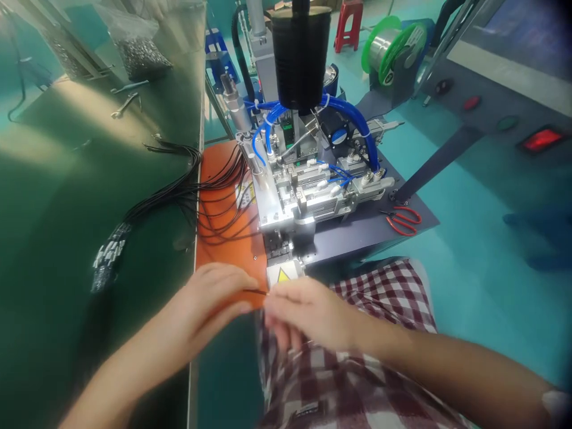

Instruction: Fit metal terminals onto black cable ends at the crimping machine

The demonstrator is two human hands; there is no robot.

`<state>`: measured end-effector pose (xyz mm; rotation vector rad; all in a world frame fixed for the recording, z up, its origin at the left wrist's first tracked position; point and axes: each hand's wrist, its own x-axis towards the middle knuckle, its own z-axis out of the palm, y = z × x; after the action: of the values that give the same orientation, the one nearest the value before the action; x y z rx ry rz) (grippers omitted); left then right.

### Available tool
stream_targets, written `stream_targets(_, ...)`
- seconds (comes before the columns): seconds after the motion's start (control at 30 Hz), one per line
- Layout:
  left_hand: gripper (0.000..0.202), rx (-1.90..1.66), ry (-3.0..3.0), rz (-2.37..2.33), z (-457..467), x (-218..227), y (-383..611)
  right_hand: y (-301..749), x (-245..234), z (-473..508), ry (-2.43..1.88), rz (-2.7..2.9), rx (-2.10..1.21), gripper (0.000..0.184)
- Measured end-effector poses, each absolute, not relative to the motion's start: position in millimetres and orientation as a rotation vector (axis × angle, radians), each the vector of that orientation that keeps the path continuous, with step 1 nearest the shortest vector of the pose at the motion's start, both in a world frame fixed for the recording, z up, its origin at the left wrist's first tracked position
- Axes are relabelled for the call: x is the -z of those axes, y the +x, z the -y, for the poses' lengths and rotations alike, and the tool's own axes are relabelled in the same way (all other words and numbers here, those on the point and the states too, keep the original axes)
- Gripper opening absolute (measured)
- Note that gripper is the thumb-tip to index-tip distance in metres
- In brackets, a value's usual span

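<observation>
Low in the middle of the head view, a thin black cable (256, 291) stretches between my two hands. My right hand (308, 310) is closed in a pinch on one end, and its fingertips hide that end. My left hand (214, 298) curls around the cable from the left, with thumb and forefinger slightly apart. Both hands are in front of a machine (322, 196) with metal slides and blue air hoses, over the edge of its orange plate (223, 250). A white cover with a yellow warning triangle (282, 276) sits just beyond my right fingers.
A bundle of black cables (156, 193) crosses from the dark green table (147, 298) onto the orange plate. Red-handled pliers (404, 221) lie on the machine base. A green wire spool (379, 50), a control panel (504, 89) and a red stool (349, 27) stand farther back.
</observation>
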<state>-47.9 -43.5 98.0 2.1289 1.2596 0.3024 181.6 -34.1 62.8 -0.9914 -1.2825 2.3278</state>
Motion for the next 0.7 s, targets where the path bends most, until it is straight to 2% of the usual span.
stream_targets(0.07, 0.022, -0.396, 2.007, -1.289, 45.3, -91.5, -29.3, 198.2, -66.1, 23.2, -0.968, 1.25, -2.24, 0.028)
stream_targets(0.17, 0.03, -0.495, 1.767, -1.379, 43.6, -72.8, -4.1, 212.9, -58.5, 17.6, -1.038, 1.261, -2.041, 0.015)
stream_targets(0.3, 0.035, -0.465, 1.535, -1.381, 35.6, -51.4, 7.9, 216.8, -41.3, 17.4, -1.268, 1.315, -1.79, 0.017)
stream_targets(0.47, 0.029, -0.385, 1.577, -1.361, 21.6, -52.3, 14.7, 210.1, -40.1, 13.0, -1.242, 1.237, -1.756, 0.01)
stream_targets(0.57, 0.021, -0.45, 1.637, -1.285, 15.7, -55.9, 22.4, 211.6, -43.3, 9.1, -1.216, 1.202, -1.764, 0.011)
stream_targets(0.7, 0.021, -0.516, 1.601, -1.288, 14.7, -52.7, 25.7, 221.5, -38.5, 7.4, -1.273, 1.287, -1.743, 0.009)
